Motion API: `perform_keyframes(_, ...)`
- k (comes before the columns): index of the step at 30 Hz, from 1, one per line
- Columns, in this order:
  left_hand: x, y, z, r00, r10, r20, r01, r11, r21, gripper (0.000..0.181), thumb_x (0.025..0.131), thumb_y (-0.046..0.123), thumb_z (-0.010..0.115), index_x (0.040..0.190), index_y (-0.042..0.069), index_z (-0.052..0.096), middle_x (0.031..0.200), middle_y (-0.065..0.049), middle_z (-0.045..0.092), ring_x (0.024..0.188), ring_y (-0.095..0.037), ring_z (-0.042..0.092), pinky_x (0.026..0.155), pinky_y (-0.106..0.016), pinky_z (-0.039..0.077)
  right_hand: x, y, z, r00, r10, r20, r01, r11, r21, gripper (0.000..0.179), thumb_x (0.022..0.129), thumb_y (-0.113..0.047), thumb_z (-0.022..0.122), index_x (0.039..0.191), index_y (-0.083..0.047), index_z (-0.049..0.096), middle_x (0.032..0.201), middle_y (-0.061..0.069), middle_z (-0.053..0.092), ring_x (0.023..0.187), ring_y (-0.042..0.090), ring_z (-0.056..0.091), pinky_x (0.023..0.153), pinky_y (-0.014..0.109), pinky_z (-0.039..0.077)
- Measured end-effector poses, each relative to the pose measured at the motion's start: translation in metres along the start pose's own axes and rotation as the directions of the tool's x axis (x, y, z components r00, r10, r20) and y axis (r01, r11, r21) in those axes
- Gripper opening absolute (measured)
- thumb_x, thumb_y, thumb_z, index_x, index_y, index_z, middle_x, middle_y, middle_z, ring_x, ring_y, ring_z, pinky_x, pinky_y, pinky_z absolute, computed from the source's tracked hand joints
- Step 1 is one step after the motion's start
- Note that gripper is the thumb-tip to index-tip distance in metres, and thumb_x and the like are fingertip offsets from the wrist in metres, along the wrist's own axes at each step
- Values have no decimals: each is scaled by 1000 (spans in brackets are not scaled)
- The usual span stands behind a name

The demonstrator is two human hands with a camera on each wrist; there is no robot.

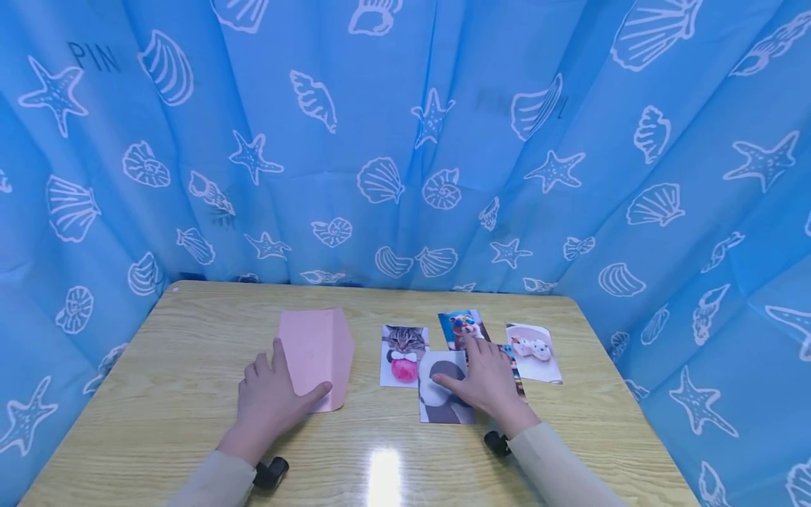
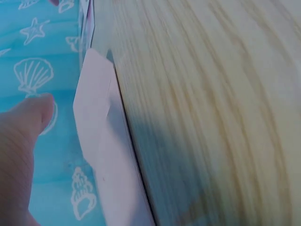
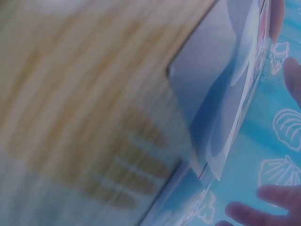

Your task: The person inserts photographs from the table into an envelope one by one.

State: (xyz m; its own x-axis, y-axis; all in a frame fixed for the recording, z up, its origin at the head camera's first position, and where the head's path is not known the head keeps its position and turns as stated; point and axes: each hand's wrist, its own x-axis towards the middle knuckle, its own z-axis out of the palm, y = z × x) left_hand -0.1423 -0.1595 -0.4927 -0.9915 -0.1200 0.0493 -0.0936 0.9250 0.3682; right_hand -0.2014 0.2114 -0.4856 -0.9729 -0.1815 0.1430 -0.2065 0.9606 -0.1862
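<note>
- Dragging the grey-and-white photo could shift the cat photo, since the two seem to overlap at the edge.
- Lifting a flat photo may be awkward: thin sheets offer fingertips little to catch, and hard pressing could crease a corner.
- Brushing the pink envelope with a thumb might bend its flap, which sticks out to the right.
- Both hands are well apart and neither grips anything. The left hand spreads by the envelope's left edge, thumb over its lower part; the right hand spreads above the photos, its contact unclear.
- The envelope lies left of centre. Right of it are the photos, including the hamster photo, the white-animal photo and one partly hidden.
- Plain paper forms the envelope, its flap tapered along a straight fold; the photos are rectangular.
- Streaky wood grain covers the table; behind, the blue curtain hangs in soft folds.
</note>
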Motion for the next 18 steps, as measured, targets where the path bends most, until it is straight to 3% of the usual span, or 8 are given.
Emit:
perform_keyframes(7,4,4,7,999,-23,40,21,998,54,136,67,87,53,146,-15,11,116,-43,41,104,-52,42,83,-61,37,5,1,3,999,29,32,-29,1000,0,104,66,-78,66,140,-7,45,130,18,50,118,40,46,100,60,32)
perform_keyframes(18,9,7,9,994,-52,95,46,997,61,138,65,86,56,143,-19,11,116,-45,40,104,-53,43,88,-62,37,8,4,7,994,74,75,-72,997,-34,107,61,-84,63,125,1,54,121,21,50,112,38,44,101,57,32)
